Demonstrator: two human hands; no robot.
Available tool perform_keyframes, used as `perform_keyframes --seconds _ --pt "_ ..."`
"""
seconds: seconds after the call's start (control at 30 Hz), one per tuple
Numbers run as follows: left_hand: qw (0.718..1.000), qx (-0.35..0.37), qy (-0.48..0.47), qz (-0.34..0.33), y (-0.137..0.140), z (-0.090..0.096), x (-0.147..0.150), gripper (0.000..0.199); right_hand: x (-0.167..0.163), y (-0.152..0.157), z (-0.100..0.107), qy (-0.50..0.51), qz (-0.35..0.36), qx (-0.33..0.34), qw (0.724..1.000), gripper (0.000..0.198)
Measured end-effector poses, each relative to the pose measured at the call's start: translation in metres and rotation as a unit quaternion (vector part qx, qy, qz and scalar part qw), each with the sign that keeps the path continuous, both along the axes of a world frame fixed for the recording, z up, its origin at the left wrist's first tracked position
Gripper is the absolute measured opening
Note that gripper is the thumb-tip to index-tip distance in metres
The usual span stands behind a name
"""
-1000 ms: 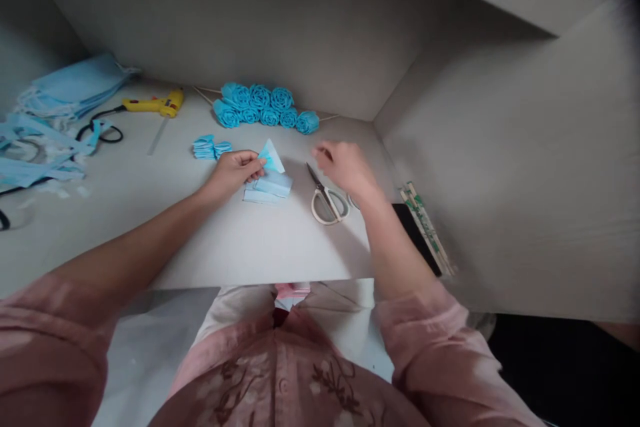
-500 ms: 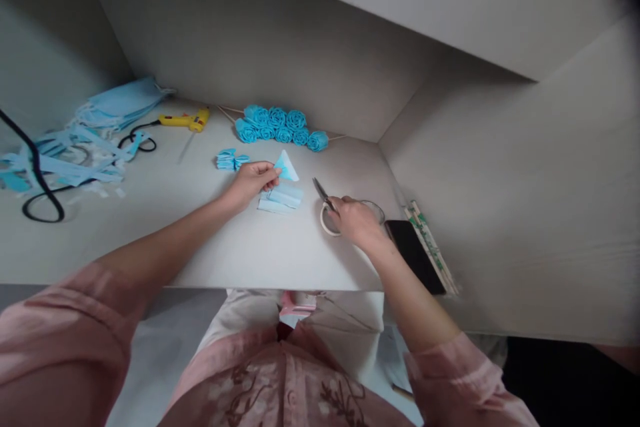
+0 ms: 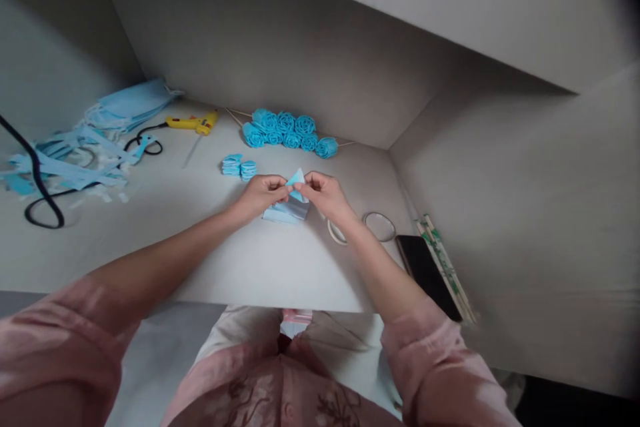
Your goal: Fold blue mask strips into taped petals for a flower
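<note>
Between both hands, above the middle of the table, is a small folded light-blue piece (image 3: 299,180) that looks like mask fabric. My left hand (image 3: 263,197) pinches its left side with thumb and forefinger. On its right side, my right hand (image 3: 327,195) grips it in the same way. Flat blue fabric pieces (image 3: 285,212) lie just beneath the fingers, partly covered. Two small stacks of folded blue pieces (image 3: 239,166) rest beyond my left hand. The scissors do not show in the current view.
Blue fabric roses (image 3: 287,130) on sticks lie along the back wall. A yellow glue gun (image 3: 193,123), face masks (image 3: 133,103) and fabric scraps (image 3: 75,163) are at left. Right of my forearm are a thin ring (image 3: 379,227), a phone (image 3: 427,277) and wrapped sticks (image 3: 447,267).
My right hand has let go of the scissors and moved left to the folded piece. That piece is now held by both hands, where my left hand alone held it.
</note>
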State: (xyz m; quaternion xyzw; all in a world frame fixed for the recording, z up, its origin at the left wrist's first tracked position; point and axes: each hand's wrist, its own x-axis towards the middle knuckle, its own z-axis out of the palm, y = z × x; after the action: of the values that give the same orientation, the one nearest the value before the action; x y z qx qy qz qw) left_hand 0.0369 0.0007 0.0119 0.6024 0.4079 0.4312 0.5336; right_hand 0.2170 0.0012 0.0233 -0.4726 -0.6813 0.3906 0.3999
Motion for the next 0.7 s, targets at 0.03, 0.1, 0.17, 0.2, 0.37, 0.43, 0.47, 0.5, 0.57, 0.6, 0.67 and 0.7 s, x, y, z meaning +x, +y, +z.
perform_keyframes --seconds 0.03,0.1,0.17,0.2,0.37,0.43,0.47,0.5,0.57,0.6,0.67,0.7 --pt "1.000 0.003 0.003 0.002 0.000 -0.001 0.000 0.034 0.000 0.001 -0.002 0.013 0.006 0.001 1.000 0.036" --pt "1.000 0.001 0.005 -0.005 0.001 -0.002 0.000 0.032 -0.001 0.000 -0.006 0.032 0.007 0.004 0.999 0.036" --pt "1.000 -0.007 0.003 -0.024 0.000 -0.002 -0.001 0.032 -0.001 -0.002 -0.007 0.042 0.002 0.001 0.999 0.035" --pt "0.999 -0.009 0.002 -0.033 0.000 -0.001 -0.001 0.032 -0.002 -0.003 -0.007 0.046 -0.001 -0.002 0.999 0.035" --pt "0.999 -0.007 -0.009 -0.047 -0.001 0.002 -0.001 0.034 -0.006 -0.009 -0.003 0.071 -0.007 -0.020 0.997 0.037" --pt "0.999 -0.007 -0.014 -0.046 -0.002 0.002 -0.001 0.034 -0.007 -0.011 -0.002 0.070 -0.015 -0.020 0.997 0.039" --pt "0.999 -0.009 -0.015 -0.046 -0.002 0.002 -0.001 0.034 -0.007 -0.012 -0.003 0.067 -0.020 -0.018 0.997 0.039" --pt "0.999 -0.011 -0.016 -0.046 -0.002 0.001 -0.002 0.033 -0.007 -0.013 -0.004 0.065 -0.024 -0.017 0.997 0.040" --pt "0.999 -0.016 -0.018 -0.049 -0.002 0.000 -0.001 0.033 -0.007 -0.015 -0.007 0.067 -0.029 -0.013 0.997 0.041" --pt "0.998 -0.020 -0.018 -0.051 -0.002 0.000 -0.001 0.033 -0.007 -0.015 -0.008 0.070 -0.030 -0.010 0.997 0.041" --pt "0.998 -0.027 -0.017 -0.056 -0.002 -0.001 0.000 0.033 -0.006 -0.015 -0.013 0.077 -0.030 -0.004 0.997 0.040" --pt "0.998 -0.030 -0.015 -0.057 -0.002 -0.002 0.000 0.034 -0.005 -0.015 -0.015 0.080 -0.031 -0.002 0.996 0.040"
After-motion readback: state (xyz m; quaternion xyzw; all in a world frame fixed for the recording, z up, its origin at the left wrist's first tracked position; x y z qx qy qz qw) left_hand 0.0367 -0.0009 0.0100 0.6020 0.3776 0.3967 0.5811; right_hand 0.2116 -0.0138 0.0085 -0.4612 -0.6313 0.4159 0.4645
